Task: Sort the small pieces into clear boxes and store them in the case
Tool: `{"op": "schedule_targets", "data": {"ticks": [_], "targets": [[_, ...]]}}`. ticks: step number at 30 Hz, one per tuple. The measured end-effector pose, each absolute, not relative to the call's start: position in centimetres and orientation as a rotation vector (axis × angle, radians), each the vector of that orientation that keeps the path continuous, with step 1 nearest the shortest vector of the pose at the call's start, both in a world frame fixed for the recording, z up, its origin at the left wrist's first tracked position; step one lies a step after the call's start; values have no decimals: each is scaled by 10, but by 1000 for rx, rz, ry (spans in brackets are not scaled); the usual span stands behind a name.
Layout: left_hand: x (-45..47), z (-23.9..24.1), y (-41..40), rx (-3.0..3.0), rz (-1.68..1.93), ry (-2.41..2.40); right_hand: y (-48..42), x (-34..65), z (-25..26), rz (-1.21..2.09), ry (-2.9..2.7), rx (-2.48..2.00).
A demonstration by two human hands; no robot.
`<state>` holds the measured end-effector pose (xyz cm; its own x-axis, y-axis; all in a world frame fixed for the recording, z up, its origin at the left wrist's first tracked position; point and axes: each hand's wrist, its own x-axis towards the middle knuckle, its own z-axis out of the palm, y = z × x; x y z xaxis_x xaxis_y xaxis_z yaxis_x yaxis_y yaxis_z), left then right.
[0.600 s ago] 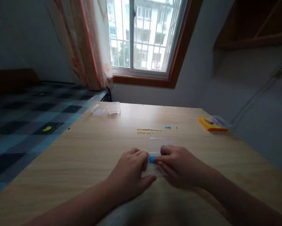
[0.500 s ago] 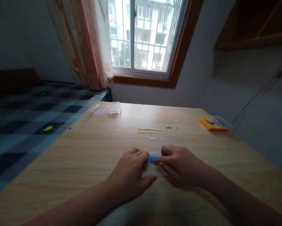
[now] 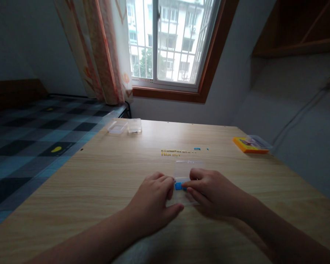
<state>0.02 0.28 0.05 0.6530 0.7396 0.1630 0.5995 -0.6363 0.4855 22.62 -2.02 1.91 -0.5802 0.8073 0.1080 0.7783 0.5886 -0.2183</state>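
Observation:
In the middle of the table, an open clear plastic box (image 3: 181, 200) lies with its lid (image 3: 182, 168) tilted back on the far side. Small blue pieces (image 3: 178, 186) sit together at the box's far left corner. Against the left side of the box my left hand (image 3: 155, 200) rests, fingers curled on the corner and thumb along the front, gripping it. My right hand (image 3: 213, 190) reaches in from the right, its index finger and thumb closed around a blue piece. Its fingers hide the right part of the box.
Beyond the box lie rows of tiny yellowish pieces (image 3: 170, 151) and a few small blue pieces (image 3: 197, 149). Two clear plastic containers (image 3: 134, 125) stand at the table's far left. A yellow-orange box (image 3: 249, 145) lies near the right edge. A checked bed (image 3: 43, 146) adjoins the left.
My right hand's fingertips have shifted slightly to the right, and more of the blue pieces shows. My left hand stays in place on the box.

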Motion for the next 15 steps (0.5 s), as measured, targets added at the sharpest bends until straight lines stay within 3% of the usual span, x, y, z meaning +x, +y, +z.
{"op": "schedule_targets", "data": {"ticks": [15], "targets": [[2, 0, 3, 2472, 507, 1063, -19, 229, 23, 283, -2620, -1368]]}}
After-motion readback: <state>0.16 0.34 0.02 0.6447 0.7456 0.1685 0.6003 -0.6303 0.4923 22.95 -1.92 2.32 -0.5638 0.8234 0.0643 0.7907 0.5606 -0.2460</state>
